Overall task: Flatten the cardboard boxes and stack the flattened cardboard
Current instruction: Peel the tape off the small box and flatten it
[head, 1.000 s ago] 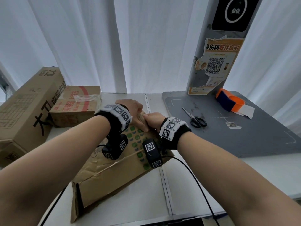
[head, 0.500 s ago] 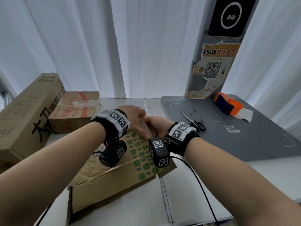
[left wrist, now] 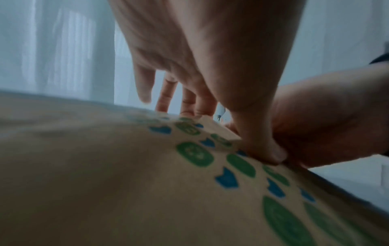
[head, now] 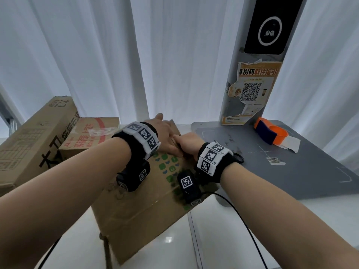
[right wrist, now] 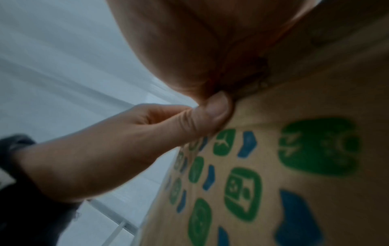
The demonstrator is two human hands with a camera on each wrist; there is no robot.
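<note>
A brown cardboard box (head: pixel 145 210) printed with green and blue icons lies tilted on the white table, its far end raised. Both hands are at that far end. My left hand (head: pixel 163 131) has its thumb (left wrist: pixel 263 149) pressed on the printed face and its fingers (left wrist: pixel 168 93) stretched straight past the far edge, so the edge sits between them. My right hand (head: pixel 186 144) is curled round the edge right beside the left thumb (right wrist: pixel 210 113). In the right wrist view its palm (right wrist: pixel 189 50) lies close against the cardboard (right wrist: pixel 294 166) and its fingertips are hidden.
A long brown box (head: pixel 29 152) and a smaller box with red print (head: pixel 87 140) stand at the left. To the right is a grey mat (head: pixel 291 181) with scissors (head: pixel 240 158), an orange tape dispenser (head: pixel 272 131) and a post with a QR poster (head: pixel 250 94).
The box has tipped up steeper at its far end, with both hands staying on it. My left fingers have stretched out forward past the edge.
</note>
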